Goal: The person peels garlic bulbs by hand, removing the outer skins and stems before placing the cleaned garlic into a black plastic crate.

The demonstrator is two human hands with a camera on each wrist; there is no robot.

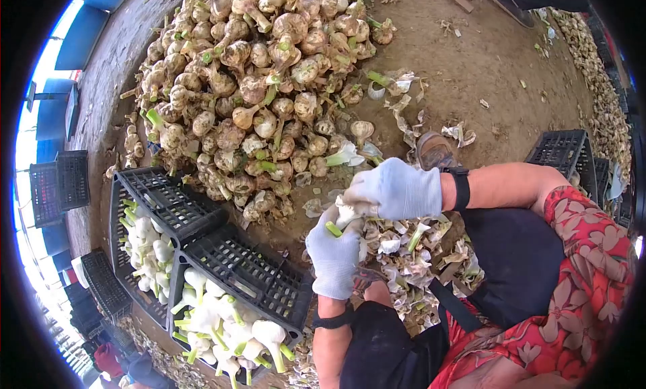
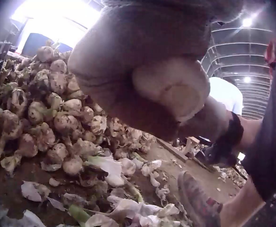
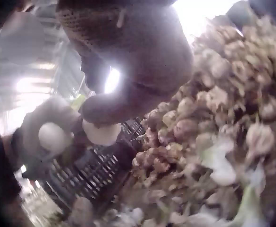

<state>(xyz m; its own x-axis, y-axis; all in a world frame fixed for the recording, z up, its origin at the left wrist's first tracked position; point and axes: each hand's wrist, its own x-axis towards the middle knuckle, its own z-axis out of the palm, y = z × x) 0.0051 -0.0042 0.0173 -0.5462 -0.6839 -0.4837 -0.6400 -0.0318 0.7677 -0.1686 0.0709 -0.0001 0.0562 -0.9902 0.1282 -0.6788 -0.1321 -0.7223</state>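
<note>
A white garlic bulb (image 1: 346, 214) with a cut green stem (image 1: 333, 229) is between my two gloved hands, above the floor litter. My left hand (image 1: 334, 260) grips it from below, and the stem pokes out beside the thumb. From the other side my right hand (image 1: 397, 190) meets the bulb with curled fingers, thumb and fingertips pinching at its surface. The left wrist view shows the bulb's pale root end (image 2: 182, 99) framed by the glove. Seen from the right wrist, part of the bulb (image 3: 101, 132) shows below the right fingers, which hide the rest.
A large heap of unpeeled garlic (image 1: 249, 99) lies ahead. Black crates (image 1: 245, 274) at the left hold white garlic bulbs (image 1: 232, 328) with green stems. Loose peelings (image 1: 417, 268) cover the ground between my legs. My shoe (image 1: 434, 150) stands beyond the right hand.
</note>
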